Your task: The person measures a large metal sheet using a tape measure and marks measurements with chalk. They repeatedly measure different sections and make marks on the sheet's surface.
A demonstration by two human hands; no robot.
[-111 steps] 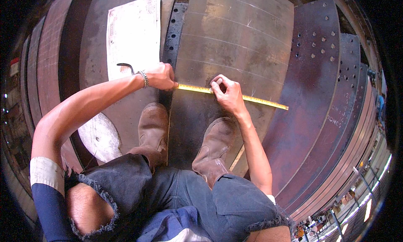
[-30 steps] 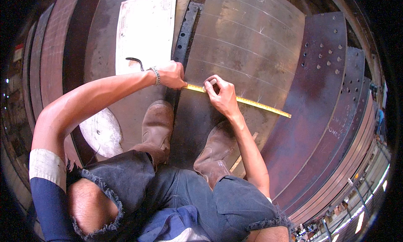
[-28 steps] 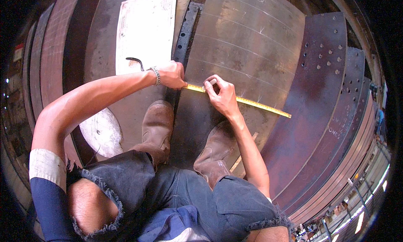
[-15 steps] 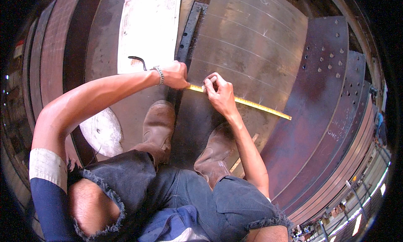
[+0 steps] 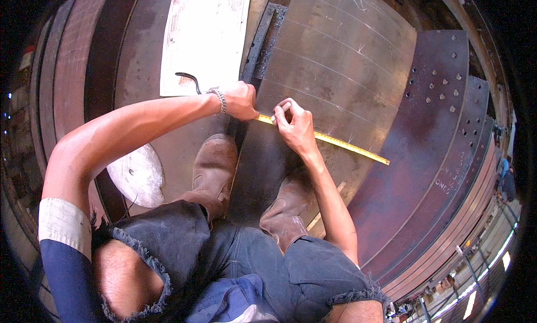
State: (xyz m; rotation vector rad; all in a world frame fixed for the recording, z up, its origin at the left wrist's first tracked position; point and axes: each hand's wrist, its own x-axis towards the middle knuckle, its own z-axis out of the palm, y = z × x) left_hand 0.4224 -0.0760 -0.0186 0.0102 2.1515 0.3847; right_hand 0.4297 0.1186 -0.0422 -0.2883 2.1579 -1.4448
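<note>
— Report the step in hand.

— Marking off a measure, by my judgement. My left hand pins the near end of the yellow tape measure flat on the steel plate, grip closed on it. My right hand pinches a pale marker just beside the tape.

— Next move?

— Likely a steady stroke at the tape's edge, tape unmoved.

— Obstructions?

— Paper drawing beyond my left grip; boots below. Neither interferes.
</note>
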